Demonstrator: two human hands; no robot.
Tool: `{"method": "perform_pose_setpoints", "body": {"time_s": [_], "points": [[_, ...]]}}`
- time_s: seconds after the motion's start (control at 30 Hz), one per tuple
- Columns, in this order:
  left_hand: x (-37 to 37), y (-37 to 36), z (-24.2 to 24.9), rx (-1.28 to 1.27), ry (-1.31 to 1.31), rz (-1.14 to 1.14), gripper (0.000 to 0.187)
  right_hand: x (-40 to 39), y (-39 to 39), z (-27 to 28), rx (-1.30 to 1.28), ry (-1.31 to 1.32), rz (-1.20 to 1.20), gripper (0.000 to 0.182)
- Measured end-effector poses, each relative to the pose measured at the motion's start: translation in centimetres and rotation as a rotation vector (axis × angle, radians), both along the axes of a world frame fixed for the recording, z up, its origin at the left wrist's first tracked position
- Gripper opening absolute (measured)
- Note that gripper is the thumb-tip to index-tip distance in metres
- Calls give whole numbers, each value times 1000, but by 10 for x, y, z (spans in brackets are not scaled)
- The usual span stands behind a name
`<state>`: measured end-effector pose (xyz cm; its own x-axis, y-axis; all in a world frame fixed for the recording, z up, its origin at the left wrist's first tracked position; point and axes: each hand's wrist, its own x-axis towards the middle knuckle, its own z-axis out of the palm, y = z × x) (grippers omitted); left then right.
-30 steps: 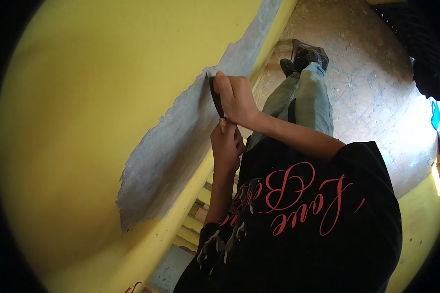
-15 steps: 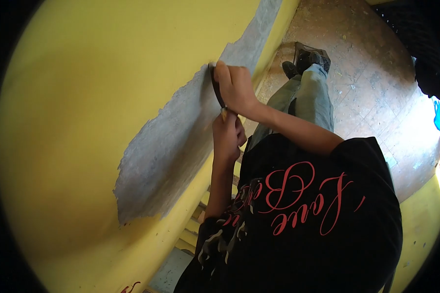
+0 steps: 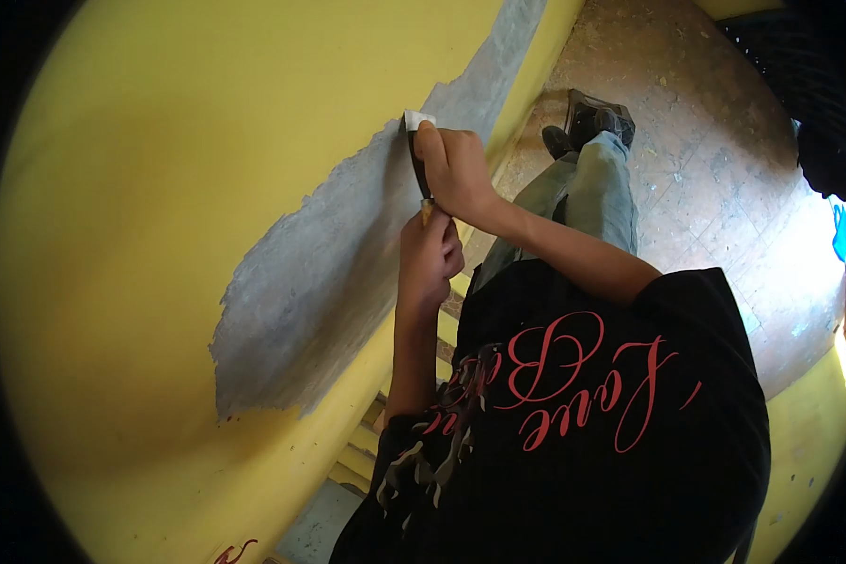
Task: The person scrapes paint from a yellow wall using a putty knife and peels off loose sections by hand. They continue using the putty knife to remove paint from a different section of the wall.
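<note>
My right hand (image 3: 457,171) is closed around a scraper (image 3: 417,167), close to its pale metal blade. My left hand (image 3: 427,256) is wrapped around the lower end of its handle, just below the right hand. The blade's edge is at the upper border of a bare grey patch (image 3: 310,273) on the yellow wall (image 3: 160,188). Ragged paint edges surround this patch, which narrows toward the top. My fingers hide part of the handle.
My legs in pale trousers (image 3: 600,202) and dark shoes (image 3: 556,141) are beside the wall. The tiled floor (image 3: 677,160) has scattered flecks on it. Yellow slatted openings (image 3: 357,458) lie low in the wall. A blue object (image 3: 840,230) is at far right.
The scraper has tilted, so its blade face now shows bright where it looked dark before. Both hands still hold it; the left hand has shifted slightly left. The view has shifted slightly.
</note>
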<state>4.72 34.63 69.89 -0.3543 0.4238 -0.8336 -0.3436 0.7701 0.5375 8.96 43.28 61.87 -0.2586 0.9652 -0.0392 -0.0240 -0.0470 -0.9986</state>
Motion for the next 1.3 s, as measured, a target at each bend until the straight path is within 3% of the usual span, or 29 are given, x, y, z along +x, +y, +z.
{"method": "perform_pose_setpoints", "body": {"time_s": [0.13,0.27,0.37,0.53,0.77,0.9,1.0,1.13,1.2,1.3], "points": [[-2,-19,11,-25,8,97,26,-5,-19,4,33,46,58,21],[0,-6,5,-18,50,8,26,-9,4,1,27,18,-53,24],[10,8,0,-25,43,24,24,4,8,5,-99,83,-8,26],[-2,-2,13,-67,76,10,22,-2,-5,2,10,103,16,28],[13,16,1,-35,184,-94,26,7,18,-5,-90,101,-18,24],[10,-15,6,-165,159,-2,29,7,-10,-7,-109,106,131,28],[3,-29,5,-227,264,-113,25,16,-14,-11,-236,145,394,50],[4,-29,-11,-87,399,-299,24,56,-2,-20,-180,30,459,51],[11,-19,-18,-23,396,-382,24,81,3,-28,-316,-93,596,51],[32,2,-32,113,357,-468,24,110,-6,-24,-230,-67,528,55]]}}
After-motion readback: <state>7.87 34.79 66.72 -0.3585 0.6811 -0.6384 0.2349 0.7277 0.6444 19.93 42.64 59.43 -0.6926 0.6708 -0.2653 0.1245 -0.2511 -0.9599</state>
